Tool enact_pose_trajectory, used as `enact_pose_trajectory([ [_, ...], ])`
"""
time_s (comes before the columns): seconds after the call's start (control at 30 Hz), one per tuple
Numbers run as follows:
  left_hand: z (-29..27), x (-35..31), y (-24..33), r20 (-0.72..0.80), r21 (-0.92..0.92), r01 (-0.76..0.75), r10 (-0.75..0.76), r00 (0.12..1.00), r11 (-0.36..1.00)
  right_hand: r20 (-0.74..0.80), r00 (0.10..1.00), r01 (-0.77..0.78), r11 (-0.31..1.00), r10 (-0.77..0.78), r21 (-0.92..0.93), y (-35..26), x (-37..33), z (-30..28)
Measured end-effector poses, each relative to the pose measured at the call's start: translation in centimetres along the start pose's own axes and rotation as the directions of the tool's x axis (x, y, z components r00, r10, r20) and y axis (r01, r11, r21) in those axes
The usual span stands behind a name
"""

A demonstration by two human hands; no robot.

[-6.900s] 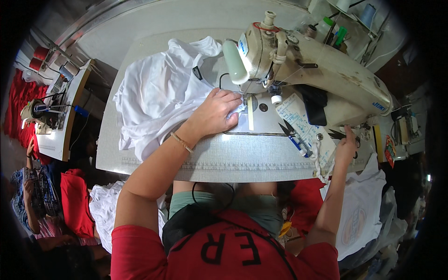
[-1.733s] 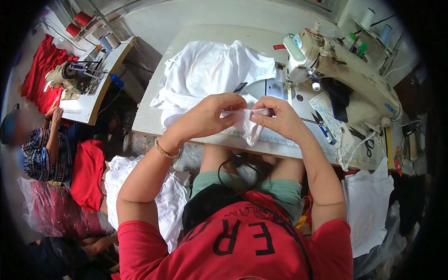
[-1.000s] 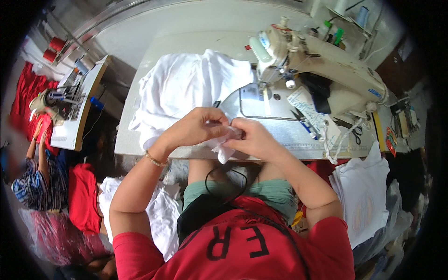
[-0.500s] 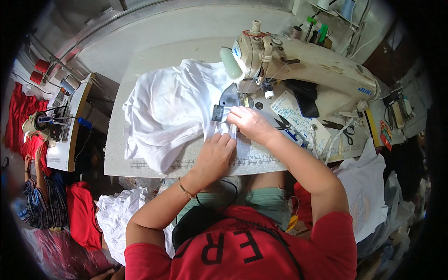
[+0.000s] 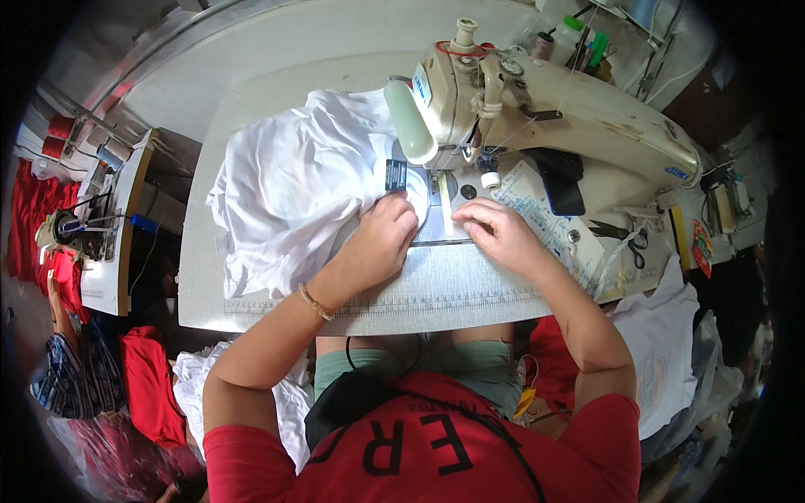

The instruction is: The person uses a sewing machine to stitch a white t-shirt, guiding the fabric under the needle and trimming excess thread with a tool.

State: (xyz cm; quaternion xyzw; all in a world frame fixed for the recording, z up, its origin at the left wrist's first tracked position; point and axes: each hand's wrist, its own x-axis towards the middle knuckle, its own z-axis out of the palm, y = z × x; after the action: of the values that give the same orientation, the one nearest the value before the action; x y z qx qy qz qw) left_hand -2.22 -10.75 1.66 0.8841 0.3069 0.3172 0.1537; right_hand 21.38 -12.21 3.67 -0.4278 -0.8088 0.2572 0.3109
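Observation:
A white shirt (image 5: pixel 285 176) lies bunched on the table left of the sewing machine (image 5: pixel 579 109). A small black label (image 5: pixel 396 175) shows at its edge, close to the needle area. My left hand (image 5: pixel 381 239) is closed on the shirt's edge just below the label, fingers pressed together. A narrow white strip of tape (image 5: pixel 446 201) runs down from the presser foot. At the strip's lower end is my right hand (image 5: pixel 499 230), its thumb and fingers pinching it.
Right of the machine bed lie a written paper (image 5: pixel 537 210), a black phone (image 5: pixel 562 184) and black scissors (image 5: pixel 620 239). A ruler strip (image 5: pixel 377 302) runs along the table's front. Another person's arm (image 5: pixel 60 306) is at a machine on the left, with red cloth.
My hands have moved apart: the right has left the shirt, shifted right and now holds the white strip. The left has moved slightly up the shirt's edge. Blue-handled snips are now hidden.

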Motion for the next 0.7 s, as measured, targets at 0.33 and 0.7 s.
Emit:
enact_pose_trajectory([
  [0.33, 0.7, 7.3, -7.9, 0.018, 0.044, -0.066, 0.065, 0.998, 0.997, -0.076, 0.908, -0.406, 0.91, 0.412, 0.089, 4.0, 6.9, -1.0],
  [0.7, 1.8, 8.6, -9.1, -0.085, 0.122, -0.201, 0.212, 0.974, 0.972, -0.435, 0.881, 0.017, 0.93, -0.188, -0.367, 8.0, 10.0, 2.8],
])
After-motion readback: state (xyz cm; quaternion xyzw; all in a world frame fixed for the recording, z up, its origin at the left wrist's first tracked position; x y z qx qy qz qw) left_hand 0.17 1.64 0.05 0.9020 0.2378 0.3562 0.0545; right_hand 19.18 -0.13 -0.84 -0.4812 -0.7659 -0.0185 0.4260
